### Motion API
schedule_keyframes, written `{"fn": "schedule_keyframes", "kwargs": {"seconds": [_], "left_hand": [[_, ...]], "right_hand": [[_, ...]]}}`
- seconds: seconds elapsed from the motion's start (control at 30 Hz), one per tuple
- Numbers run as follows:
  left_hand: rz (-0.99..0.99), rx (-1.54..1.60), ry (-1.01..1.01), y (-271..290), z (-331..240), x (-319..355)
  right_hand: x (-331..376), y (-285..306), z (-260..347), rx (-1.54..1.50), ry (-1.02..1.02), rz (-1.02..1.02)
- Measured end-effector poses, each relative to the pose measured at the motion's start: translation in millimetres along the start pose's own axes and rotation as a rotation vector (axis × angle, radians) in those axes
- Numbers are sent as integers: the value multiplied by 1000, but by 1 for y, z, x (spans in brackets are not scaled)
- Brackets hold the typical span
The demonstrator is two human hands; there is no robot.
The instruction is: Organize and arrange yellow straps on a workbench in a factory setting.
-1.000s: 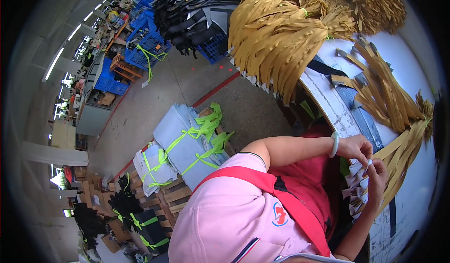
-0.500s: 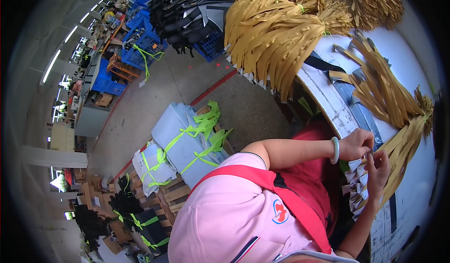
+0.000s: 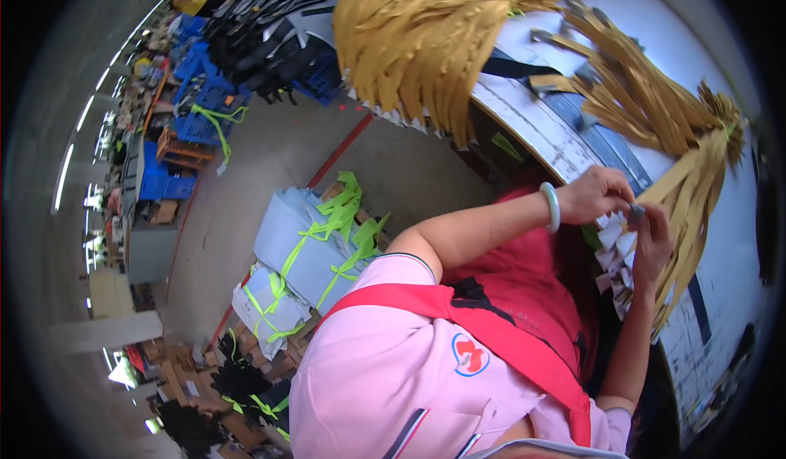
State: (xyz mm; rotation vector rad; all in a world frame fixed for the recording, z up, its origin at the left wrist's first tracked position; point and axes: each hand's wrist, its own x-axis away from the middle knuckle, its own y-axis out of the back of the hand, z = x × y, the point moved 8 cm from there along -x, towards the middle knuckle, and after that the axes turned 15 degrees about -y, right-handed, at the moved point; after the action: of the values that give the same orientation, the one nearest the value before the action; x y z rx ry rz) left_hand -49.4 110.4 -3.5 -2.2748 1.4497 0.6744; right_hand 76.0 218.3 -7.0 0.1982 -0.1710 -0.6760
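My left hand (image 3: pixel 596 194), with a pale bangle (image 3: pixel 551 207) on its wrist, meets my right hand (image 3: pixel 653 242) over the table's near edge. Both have fingers pinched together at a small grey piece (image 3: pixel 636 211), its kind too small to tell. Under and beside the hands lies a tied bundle of tan fabric strips (image 3: pixel 694 182), fanned toward me. White tags (image 3: pixel 616 250) hang at the strips' near ends. Just beyond lie more tan strips (image 3: pixel 647 78), some ending in dark grey tips.
A large heap of tan strips (image 3: pixel 417 45) overhangs the far table edge. The white tabletop (image 3: pixel 704 361) is scuffed. Left on the floor sit pale blue sheet stacks (image 3: pixel 286 230) tied with green ribbon. Black pieces (image 3: pixel 262 41) and blue crates (image 3: pixel 196 82) stand farther off.
The whole view has shifted, so the surroundings sit farther left and higher. Both hands remain together at the fingertips, and the small grey piece between them shows more plainly.
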Motion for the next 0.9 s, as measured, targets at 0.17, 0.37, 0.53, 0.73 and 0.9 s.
{"fn": "schedule_keyframes", "kwargs": {"seconds": [0.17,0.37,0.53,0.73,0.9], "left_hand": [[47,-162,11,18,-11,6],[199,-338,-107,-12,-11,11],[189,-459,-218,-15,-21,7],[-587,-389,-138,156,-46,-14],[32,-441,72,68,-10,13]], "right_hand": [[-5,-15,-2,-233,-200,23],[12,-20,-5,-96,-293,95],[9,-5,-15,-96,-257,51],[13,104,-17,-156,-190,-365],[30,69,-13,79,-203,-228]]}}
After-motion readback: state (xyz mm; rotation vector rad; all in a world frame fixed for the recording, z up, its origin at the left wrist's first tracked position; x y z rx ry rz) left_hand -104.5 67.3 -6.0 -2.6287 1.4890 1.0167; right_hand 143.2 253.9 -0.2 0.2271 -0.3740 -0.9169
